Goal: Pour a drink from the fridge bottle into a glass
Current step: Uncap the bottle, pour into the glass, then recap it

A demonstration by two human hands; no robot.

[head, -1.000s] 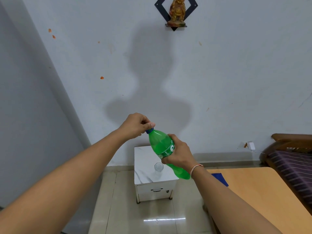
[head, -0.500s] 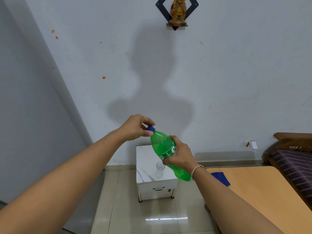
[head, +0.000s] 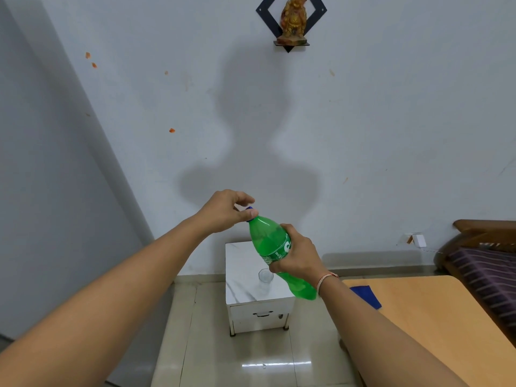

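Bottle (head: 269, 241), tilted, gripped by right hand (head: 298, 259); left hand (head: 226, 212) pinches its blue cap (head: 249, 213).

The left hand (head: 226, 212) covers most of the blue cap (head: 249, 213), so whether the cap is seated or loose cannot be told. The right hand (head: 297, 256) hides the middle of the green bottle (head: 269, 237) and most of its label, whose print is too small to read. The glass (head: 265, 275) on the small white table (head: 243, 263) is partly behind that hand; its contents cannot be told. The wooden table (head: 424, 308) and striped bed (head: 488, 272) are cut off at the right edge
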